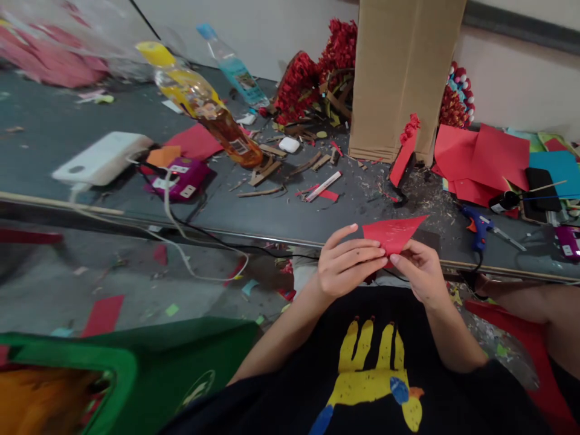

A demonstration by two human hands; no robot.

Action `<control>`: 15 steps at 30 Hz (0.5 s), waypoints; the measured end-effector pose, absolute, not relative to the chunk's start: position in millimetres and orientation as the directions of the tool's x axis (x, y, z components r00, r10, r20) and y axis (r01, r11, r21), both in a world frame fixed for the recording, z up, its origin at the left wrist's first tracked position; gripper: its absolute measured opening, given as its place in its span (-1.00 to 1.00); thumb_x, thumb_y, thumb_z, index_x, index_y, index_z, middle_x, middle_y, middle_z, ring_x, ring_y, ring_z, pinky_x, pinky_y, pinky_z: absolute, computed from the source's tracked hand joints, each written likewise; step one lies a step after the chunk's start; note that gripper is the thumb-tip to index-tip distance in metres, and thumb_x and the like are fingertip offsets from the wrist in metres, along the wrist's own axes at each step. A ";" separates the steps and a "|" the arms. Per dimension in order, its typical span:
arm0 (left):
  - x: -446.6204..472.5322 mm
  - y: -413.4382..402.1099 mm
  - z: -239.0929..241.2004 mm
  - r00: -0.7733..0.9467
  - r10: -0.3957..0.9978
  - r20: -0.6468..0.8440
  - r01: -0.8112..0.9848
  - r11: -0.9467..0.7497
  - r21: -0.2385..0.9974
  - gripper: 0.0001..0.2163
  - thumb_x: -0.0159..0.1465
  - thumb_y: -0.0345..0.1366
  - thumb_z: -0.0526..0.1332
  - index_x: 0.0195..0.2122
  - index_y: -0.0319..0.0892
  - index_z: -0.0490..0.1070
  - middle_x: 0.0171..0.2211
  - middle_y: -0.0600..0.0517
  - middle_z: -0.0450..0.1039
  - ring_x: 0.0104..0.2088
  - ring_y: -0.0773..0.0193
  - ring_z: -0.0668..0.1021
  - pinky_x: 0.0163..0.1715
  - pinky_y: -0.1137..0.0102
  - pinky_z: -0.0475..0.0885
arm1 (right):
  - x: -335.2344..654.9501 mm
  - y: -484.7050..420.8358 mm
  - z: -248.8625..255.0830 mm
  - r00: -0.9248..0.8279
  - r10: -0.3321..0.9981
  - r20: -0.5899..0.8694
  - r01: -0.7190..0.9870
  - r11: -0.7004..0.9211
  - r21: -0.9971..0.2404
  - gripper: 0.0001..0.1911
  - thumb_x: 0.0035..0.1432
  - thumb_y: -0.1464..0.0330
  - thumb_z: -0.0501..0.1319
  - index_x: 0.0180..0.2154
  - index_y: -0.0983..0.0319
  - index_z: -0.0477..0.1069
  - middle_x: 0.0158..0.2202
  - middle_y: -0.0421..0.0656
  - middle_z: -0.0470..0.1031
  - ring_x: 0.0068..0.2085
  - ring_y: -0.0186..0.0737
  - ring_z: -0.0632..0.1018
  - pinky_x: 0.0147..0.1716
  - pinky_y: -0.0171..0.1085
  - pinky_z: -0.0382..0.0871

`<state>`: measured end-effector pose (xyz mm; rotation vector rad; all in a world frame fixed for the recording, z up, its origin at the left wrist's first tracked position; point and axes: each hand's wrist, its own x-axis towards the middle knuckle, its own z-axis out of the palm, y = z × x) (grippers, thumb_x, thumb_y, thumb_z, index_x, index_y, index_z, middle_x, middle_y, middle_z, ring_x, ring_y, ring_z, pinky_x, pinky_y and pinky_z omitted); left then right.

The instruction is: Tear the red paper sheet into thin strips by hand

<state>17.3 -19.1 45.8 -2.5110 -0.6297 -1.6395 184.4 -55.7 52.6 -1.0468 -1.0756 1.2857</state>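
A piece of red paper [393, 233], folded to a pointed shape, is held up between both hands just off the table's front edge. My left hand [348, 261] pinches its lower left part, with the index finger raised. On the other side, my right hand [421, 269] grips the lower right part between thumb and fingers. Behind the paper on the table lie a white marker pen [324, 186] and a narrow red strip that carries crinkled red paper [409, 130] at its top. A blue glue gun [478, 226] rests to the right of my hands.
A cardboard box [403, 72] stands at the back, with red sheets [493, 160] to its right. Leftward are a tea bottle [212, 115], a blue-capped bottle [235, 69], a purple power strip [181, 178] and a white power bank [102, 157]. A green bin [181, 356] sits below.
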 end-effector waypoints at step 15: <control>19.2 -15.2 38.8 0.362 0.234 0.902 0.336 -0.936 0.108 -0.91 0.27 -0.45 0.25 -0.33 -0.14 0.51 -0.41 0.13 0.62 -0.33 0.40 0.63 -0.08 0.41 0.52 | 186.0 -57.6 49.3 -0.033 0.997 -0.073 -0.182 -0.078 -0.980 -0.87 -0.04 0.28 0.37 -0.40 0.19 0.58 -0.46 -0.20 0.59 -0.39 -0.28 0.57 -0.36 -0.32 0.51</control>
